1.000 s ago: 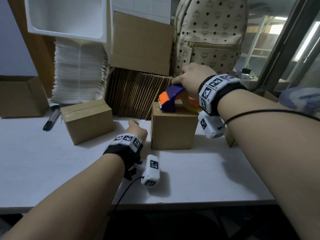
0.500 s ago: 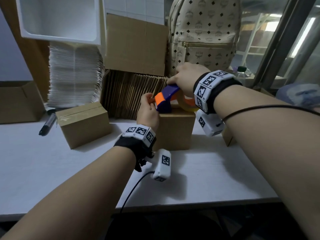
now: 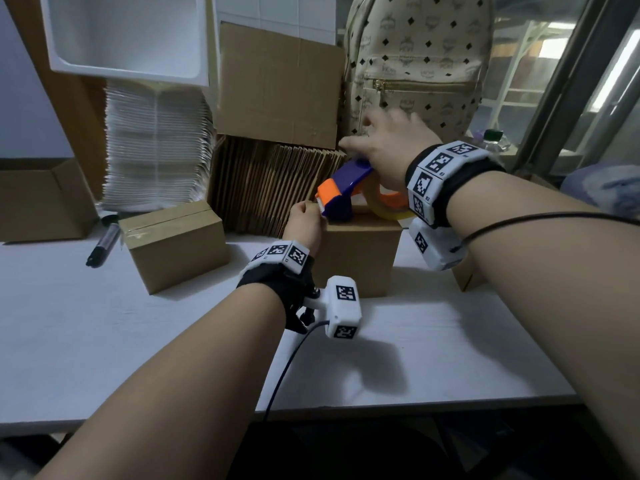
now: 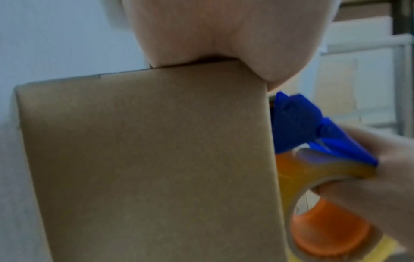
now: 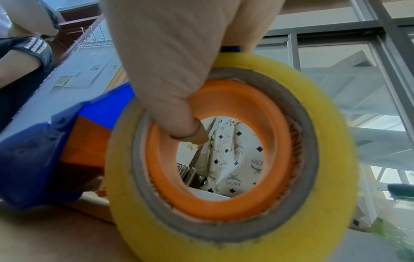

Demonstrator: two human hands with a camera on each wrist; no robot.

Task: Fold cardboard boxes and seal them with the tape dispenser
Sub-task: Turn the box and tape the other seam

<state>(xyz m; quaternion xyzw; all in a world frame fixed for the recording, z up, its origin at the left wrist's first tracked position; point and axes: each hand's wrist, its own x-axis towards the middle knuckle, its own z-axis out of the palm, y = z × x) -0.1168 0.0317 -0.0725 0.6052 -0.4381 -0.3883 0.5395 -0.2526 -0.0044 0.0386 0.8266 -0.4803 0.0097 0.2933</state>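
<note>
The right hand (image 3: 388, 147) gripped the tape dispenser (image 3: 343, 190) on the box (image 3: 356, 258); the left hand (image 3: 304, 225) pinched near its cutter. Best kept the tape taut.

left hand (image 3: 304, 225) curled, right hand (image 3: 388, 147) gripping

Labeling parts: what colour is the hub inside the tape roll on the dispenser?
Orange hub, ringed by the yellowish tape roll. The right wrist view shows it best.
</note>
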